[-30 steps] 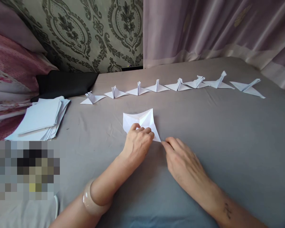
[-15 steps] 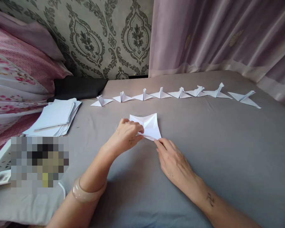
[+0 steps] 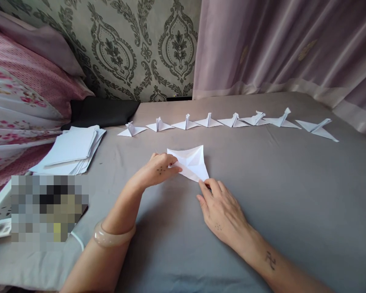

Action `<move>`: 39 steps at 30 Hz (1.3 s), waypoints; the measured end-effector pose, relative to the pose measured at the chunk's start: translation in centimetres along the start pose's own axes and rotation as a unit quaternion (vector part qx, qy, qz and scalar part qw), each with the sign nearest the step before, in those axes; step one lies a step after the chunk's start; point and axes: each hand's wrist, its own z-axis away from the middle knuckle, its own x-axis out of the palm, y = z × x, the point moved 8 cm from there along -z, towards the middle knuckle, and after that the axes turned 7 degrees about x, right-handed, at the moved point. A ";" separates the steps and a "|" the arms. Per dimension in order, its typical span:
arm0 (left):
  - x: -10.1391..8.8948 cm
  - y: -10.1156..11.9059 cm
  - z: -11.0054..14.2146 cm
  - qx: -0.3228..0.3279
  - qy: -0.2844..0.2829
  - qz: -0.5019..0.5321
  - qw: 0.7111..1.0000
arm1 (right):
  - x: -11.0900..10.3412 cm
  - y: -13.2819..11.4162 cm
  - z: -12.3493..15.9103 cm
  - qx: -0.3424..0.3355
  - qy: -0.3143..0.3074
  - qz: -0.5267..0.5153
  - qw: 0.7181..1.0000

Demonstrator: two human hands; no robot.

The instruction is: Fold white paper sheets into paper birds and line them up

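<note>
Holding a creased white sheet [image 3: 193,160] low over the gray cloth [image 3: 293,191], we have it in the middle of the scene, between our two hands. Our left hand [image 3: 160,167] pinches its left side, thumb and fingers narrowed on the paper. Our right hand [image 3: 224,207] touches the near right corner with its fingertips, the thumb spread a little way off; we cannot tell whether those fingers grip the paper or only press it. Creases run toward the sheet's far right corner. Beyond it, eight folded paper figures [image 3: 209,121] stand in a row from left to right. To the far left lies a stack of white paper [image 3: 68,144], just nearer than a black cover [image 3: 103,112]. We wear a pale bangle [image 3: 113,237] on our left forearm.
</note>
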 end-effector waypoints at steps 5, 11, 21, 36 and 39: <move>0.4 0.0 -0.4 -0.034 -0.015 0.020 0.999 | -0.1 -0.5 -0.4 -0.002 0.004 0.030 1.000; 0.5 -0.3 -1.1 -0.064 0.041 0.036 0.996 | -0.3 -1.6 -1.1 0.002 0.011 0.071 0.997; 0.4 1.5 -1.4 0.008 0.053 0.110 0.992 | 0.3 -2.3 -1.0 0.000 0.035 0.113 0.993; 0.8 1.0 -1.2 0.028 0.017 0.076 0.997 | 0.3 -2.2 -1.4 0.012 -0.001 0.100 0.995; 0.7 1.1 -1.1 0.019 0.017 0.079 0.997 | 0.2 -2.1 -1.3 0.006 0.001 0.091 0.996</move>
